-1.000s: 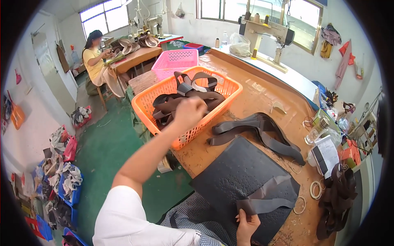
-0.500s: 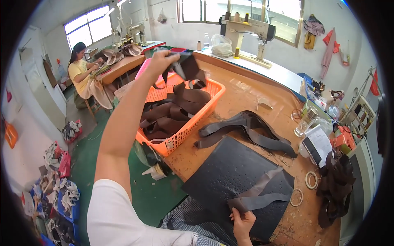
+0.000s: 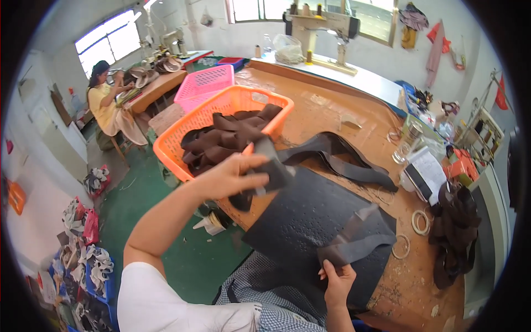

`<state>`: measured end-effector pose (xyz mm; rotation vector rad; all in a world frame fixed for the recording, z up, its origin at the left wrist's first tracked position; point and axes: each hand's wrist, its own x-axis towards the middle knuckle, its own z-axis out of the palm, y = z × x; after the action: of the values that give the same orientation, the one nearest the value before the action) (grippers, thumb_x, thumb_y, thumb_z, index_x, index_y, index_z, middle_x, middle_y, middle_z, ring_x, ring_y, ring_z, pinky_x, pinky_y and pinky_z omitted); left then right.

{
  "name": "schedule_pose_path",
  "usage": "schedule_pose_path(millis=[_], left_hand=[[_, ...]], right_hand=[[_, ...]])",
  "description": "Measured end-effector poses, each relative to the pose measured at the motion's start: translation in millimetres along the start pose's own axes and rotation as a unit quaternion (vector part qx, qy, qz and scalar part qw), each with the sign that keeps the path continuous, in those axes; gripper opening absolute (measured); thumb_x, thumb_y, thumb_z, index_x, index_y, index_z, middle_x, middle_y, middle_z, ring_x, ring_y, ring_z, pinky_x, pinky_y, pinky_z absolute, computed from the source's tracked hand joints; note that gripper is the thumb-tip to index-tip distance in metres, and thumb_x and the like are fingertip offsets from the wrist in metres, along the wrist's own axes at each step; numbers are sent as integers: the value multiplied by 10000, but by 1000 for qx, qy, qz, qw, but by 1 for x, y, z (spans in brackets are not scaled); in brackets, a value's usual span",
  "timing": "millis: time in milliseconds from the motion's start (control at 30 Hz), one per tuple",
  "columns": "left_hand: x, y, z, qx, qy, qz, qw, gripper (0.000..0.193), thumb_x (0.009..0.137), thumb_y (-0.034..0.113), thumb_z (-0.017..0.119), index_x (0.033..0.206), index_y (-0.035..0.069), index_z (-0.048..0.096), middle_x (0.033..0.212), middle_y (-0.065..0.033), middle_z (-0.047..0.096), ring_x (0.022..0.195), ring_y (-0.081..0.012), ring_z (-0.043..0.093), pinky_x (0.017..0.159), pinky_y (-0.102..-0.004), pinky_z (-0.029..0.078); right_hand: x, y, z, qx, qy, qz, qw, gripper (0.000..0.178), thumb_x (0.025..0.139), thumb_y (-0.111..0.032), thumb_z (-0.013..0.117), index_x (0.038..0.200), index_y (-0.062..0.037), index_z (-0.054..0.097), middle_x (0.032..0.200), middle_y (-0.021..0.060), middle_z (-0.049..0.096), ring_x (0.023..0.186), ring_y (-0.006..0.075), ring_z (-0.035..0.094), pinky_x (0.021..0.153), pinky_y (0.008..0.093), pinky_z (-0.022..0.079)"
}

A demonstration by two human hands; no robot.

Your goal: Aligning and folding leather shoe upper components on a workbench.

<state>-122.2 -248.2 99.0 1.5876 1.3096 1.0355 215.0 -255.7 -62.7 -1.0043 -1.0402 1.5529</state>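
Note:
My left hand [image 3: 235,176] is closed on a dark strip [image 3: 278,176], smeared by motion, in front of the near right side of an orange plastic basket [image 3: 166,148]. Heaps of dark brown strips [image 3: 224,135] fill the basket. Between the thumb and fingers of my right hand [image 3: 337,279], a brown strip [image 3: 338,252] is pinched; it bends back on itself over a black mat [image 3: 290,221] with small pits in it. A looped bundle of dark strips [image 3: 354,166] lies on the table just beyond the mat.
The brown worktable [image 3: 310,108] bears a pink basket [image 3: 207,83], a glass jar [image 3: 402,149], a notebook [image 3: 427,172] and cream rings [image 3: 420,222]. More strips [image 3: 454,238] hang at the right edge. Behind stands a sewing machine [image 3: 321,30]. A co-worker [image 3: 108,102] sits at the far left.
My left hand has come down and nearer with the dark strip, from above the basket to its near side. My right hand, still pinching its strip, has shifted slightly right and up.

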Motion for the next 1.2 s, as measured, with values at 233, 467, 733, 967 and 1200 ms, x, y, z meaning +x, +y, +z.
schedule_pose_path(millis=[233,467,733,967,1200], left_hand=[[-20,-77,92,10,-196,-39,980,463,931,265,685,1293,-5,582,1082,-79,683,908,-141,651,824,-299,504],[-31,-86,99,43,-184,-63,980,447,901,263,721,1257,15,616,1110,-88,687,933,-167,649,834,-304,494],[-66,-49,69,259,-142,-8,955,601,782,220,811,1310,70,567,1226,-103,589,1167,-277,567,986,-384,465],[-100,-82,67,501,-102,128,850,554,758,60,688,1292,35,544,1265,-112,563,1182,-327,542,1024,-424,460],[-96,-49,46,165,-158,86,970,85,804,-9,726,880,-15,688,835,-88,704,796,-227,687,689,-311,550]], right_hand=[[10,-35,-5,-30,118,-141,983,135,901,32,646,1034,23,670,790,57,667,619,112,606,530,228,458],[7,-18,3,-161,86,-253,950,170,913,54,621,1074,40,673,814,82,690,670,131,652,611,245,537],[9,4,2,-477,-8,-424,770,199,820,16,720,1019,28,721,950,206,719,762,329,725,667,351,570],[25,1,-5,-524,-30,-466,712,213,805,-2,724,1016,27,721,947,198,719,741,345,709,645,375,566],[33,2,-9,-532,-36,-393,749,181,813,-24,730,985,31,714,891,204,709,710,339,694,629,358,553]])
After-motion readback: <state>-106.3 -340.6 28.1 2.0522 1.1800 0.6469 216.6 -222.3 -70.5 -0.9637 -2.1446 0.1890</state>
